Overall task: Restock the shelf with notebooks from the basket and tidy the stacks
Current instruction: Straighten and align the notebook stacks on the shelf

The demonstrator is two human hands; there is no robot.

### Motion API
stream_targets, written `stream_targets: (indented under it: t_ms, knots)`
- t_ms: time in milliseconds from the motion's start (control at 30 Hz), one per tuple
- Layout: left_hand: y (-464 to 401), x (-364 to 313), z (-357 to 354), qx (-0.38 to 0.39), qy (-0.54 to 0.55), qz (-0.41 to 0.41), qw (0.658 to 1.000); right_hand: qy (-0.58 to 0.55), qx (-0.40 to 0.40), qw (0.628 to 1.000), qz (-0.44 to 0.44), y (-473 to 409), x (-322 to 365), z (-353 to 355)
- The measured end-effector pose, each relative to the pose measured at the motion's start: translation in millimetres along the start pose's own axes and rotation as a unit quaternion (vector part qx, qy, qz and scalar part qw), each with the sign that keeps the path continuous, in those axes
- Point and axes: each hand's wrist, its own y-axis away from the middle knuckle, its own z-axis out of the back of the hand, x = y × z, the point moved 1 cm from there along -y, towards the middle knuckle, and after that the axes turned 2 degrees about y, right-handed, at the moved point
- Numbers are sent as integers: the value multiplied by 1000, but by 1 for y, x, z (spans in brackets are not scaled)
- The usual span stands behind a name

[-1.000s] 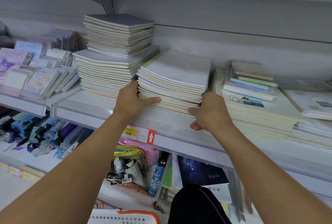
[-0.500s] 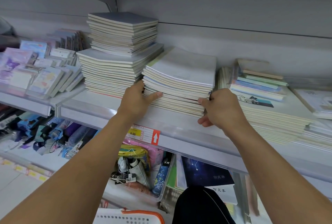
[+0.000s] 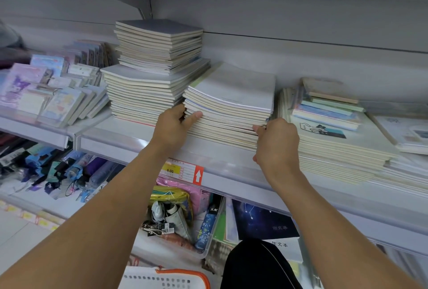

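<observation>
Two hands hold a pile of notebooks on a shop shelf.

From the head camera: the left hand point(image 3: 172, 124) presses the left side of the middle stack of notebooks point(image 3: 231, 105), thumb flat on the front edges and fingers curled round the corner. The right hand point(image 3: 276, 142) grips the pile's right front corner with curled fingers. The pile sits on the shelf point(image 3: 129, 140), touching a taller stack point(image 3: 150, 84) on its left, with a low, wide stack point(image 3: 335, 140) just beside it on the right. The white and orange basket point(image 3: 166, 278) is at the bottom edge, under the arms. A price tag point(image 3: 183, 170) is on the shelf's front edge.
</observation>
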Motion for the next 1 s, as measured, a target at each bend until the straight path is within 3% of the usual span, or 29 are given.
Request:
stream_targets:
  t_ms: [167, 400, 600, 867, 933, 1000]
  knots:
    - [-4, 4, 1, -18, 36, 27, 999, -27, 68, 996, -44, -11, 5, 8]
    - [-3, 8, -2, 13, 66, 7, 998, 63, 27, 998, -16, -15, 9, 8]
    - [-3, 9, 0, 15, 85, 4, 996, -47, 101, 992, -60, -16, 8, 12]
    - [-6, 12, -1, 24, 96, 12, 995, 88, -23, 995, 38, 4, 2, -4]
    - [-5, 11, -1, 28, 97, 8, 995, 49, -3, 999, 20, 4, 2, -3]
    - [-5, 12, -1, 32, 102, 6, 994, -81, 52, 994, -44, 3, 7, 0]
